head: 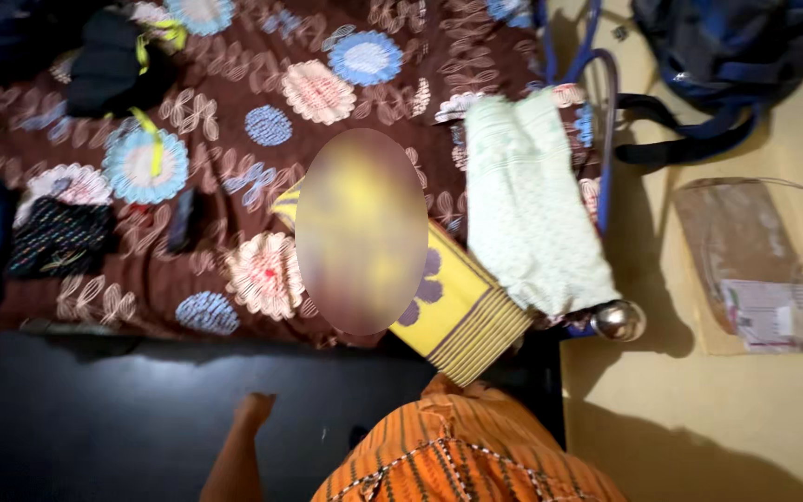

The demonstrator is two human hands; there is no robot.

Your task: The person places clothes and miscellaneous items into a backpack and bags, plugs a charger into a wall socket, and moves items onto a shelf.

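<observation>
1. A bare forearm and hand (255,409) reach over the dark bed edge; whether the fingers are spread or curled cannot be told, and nothing is gripped.
2. Nearest, a folded yellow cloth with purple flower (462,311) lies on the brown floral bedsheet (234,84).
3. Touching it, a pale green folded cloth (532,204).

A bed (234,84) under a brown floral sheet carries a pale green cloth (527,204) and a yellow patterned fabric (462,311). A black garment (109,65) lies near its far corner.

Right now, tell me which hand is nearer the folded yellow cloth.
Left. The left hand is below and left of the folded yellow cloth, apart from it; the right hand is out of view.
</observation>
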